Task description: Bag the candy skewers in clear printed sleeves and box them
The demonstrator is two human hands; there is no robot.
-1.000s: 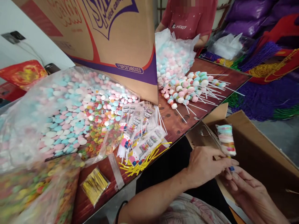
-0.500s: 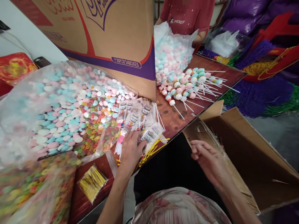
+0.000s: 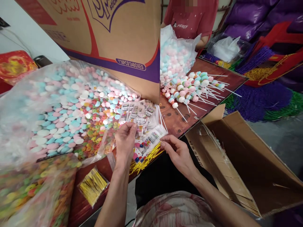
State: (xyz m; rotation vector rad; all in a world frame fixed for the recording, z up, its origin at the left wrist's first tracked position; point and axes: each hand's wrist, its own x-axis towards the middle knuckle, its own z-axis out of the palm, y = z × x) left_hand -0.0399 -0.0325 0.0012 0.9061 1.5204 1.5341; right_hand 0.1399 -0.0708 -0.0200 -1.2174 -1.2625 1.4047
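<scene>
My right hand (image 3: 178,154) pinches the right edge of a clear printed plastic bag (image 3: 151,138) between thumb and fingertips. This bag lies tilted over a heap of gold twist ties (image 3: 146,162) at the table's front edge. To its left, my left hand (image 3: 125,140) is closed, thumb against fingers, beside more printed bags (image 3: 139,113); what it grips, if anything, I cannot make out. Several white sticks (image 3: 161,119) poke out from under the bags' right side. Ring-shaped gummy candies (image 3: 94,135) and pastel candies (image 3: 63,126) spill from a large clear bag on the left.
A tall carton (image 3: 113,41) stands behind the bags. Candy skewers (image 3: 189,86) are piled at the right, before a person in a red shirt (image 3: 190,23). An open cardboard box (image 3: 255,164) sits below right. A packet of twist ties (image 3: 93,186) lies front left.
My right hand has come left from above the cardboard box to the bag's edge. My left hand has shifted slightly left and up, and the front bag now lies lower over the twist ties.
</scene>
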